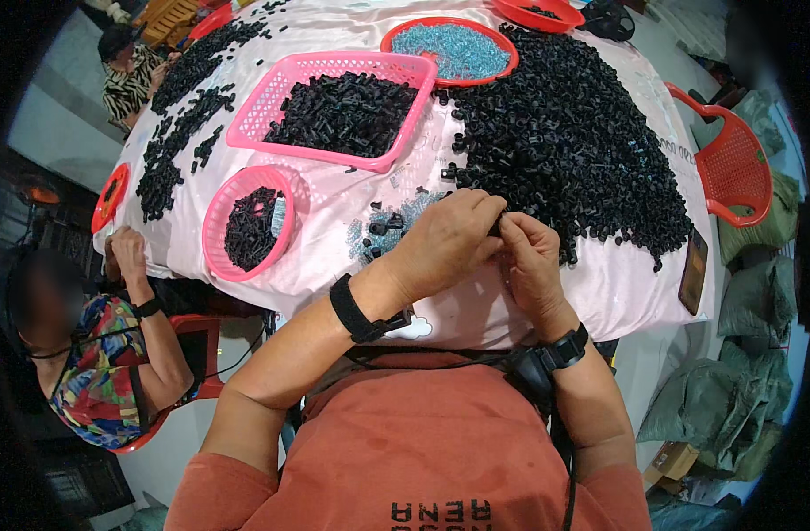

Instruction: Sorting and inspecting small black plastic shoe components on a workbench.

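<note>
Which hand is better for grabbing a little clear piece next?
Probably the left hand: it's right beside the scattered clear pieces. The right hand is farther over, by the big black pile.

In front of you, the tablecloth (334, 205) is looking like thin, matt fabric with soft creases. The black pieces (573, 124) are looking like hard plastic, giving off small glossy glints, while the pale blue bits (449, 50) are showing clear and glassy-smooth. The basket (307, 157) and chair (737, 173) are showing smooth, pierced plastic with a slight sheen. You are wearing a matt cloth shirt (422, 425) and a dull fabric strap (347, 310). The sacks (759, 301) are looking rumpled and woven.
</note>
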A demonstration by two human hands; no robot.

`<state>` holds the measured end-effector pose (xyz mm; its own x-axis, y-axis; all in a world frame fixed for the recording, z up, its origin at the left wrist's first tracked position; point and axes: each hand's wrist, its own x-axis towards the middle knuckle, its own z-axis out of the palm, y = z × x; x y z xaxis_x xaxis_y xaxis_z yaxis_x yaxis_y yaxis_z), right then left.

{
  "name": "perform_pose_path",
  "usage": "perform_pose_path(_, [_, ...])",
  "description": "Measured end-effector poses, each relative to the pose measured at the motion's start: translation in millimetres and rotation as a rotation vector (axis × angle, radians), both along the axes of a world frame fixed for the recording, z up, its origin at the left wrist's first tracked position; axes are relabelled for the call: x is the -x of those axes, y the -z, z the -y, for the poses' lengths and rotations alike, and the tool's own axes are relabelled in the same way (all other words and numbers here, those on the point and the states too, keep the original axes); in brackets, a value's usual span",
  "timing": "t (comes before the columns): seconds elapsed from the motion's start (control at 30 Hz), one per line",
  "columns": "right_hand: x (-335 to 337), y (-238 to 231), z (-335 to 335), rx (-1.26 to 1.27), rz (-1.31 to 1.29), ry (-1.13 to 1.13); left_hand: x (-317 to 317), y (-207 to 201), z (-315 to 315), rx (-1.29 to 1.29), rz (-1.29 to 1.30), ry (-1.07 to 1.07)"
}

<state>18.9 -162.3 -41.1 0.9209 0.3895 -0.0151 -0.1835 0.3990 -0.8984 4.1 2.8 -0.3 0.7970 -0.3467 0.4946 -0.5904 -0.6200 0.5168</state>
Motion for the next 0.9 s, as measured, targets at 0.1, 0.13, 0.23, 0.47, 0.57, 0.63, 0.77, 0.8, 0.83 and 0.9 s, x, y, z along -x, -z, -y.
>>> perform_pose_path(0.1, [0.3,2.0,1.2,-0.037,-0.015,0.007,0.9,-1.2,1.5,-0.009,0.02,-0.014])
perform_pose_path(0.13, [-0.1,3.1,1.5,-0.049,-0.011,-0.002,0.7,0.5,2.2,-0.01,0.021,-0.016])
perform_pose_path(0.23, [0.0,3.8,0.7,-0.074,-0.015,0.006,-0.6,4.9,4.8,-0.014,0.034,-0.043])
perform_pose_path(0.47, [0.4,8.2,0.9,-0.096,-0.014,0.022,0.0,-2.7,2.3,-0.043,0.029,0.001])
perform_pose_path(0.57, [-0.3,7.9,0.3,-0.077,0.006,0.042,-0.8,-3.8,-0.6,-0.029,0.004,0.019])
perform_pose_path(0.63, [0.8,6.6,2.0,-0.06,0.02,0.02,-1.1,-3.5,-0.8,-0.025,-0.004,0.028])
perform_pose_path(0.77, [0.6,3.1,4.3,0.018,0.049,0.017,-0.1,-1.9,-0.5,-0.023,0.005,0.027])
perform_pose_path(0.8, [0.1,4.3,4.6,0.014,0.058,0.014,-0.4,-1.0,-0.5,-0.031,0.017,0.024])
perform_pose_path(0.83, [-0.1,4.7,4.7,0.01,0.068,0.011,-0.7,-0.1,-0.3,-0.03,0.018,0.023])
perform_pose_path(0.9, [0.1,4.3,4.8,0.018,0.083,0.015,-1.7,1.3,0.3,-0.076,-0.008,0.045])
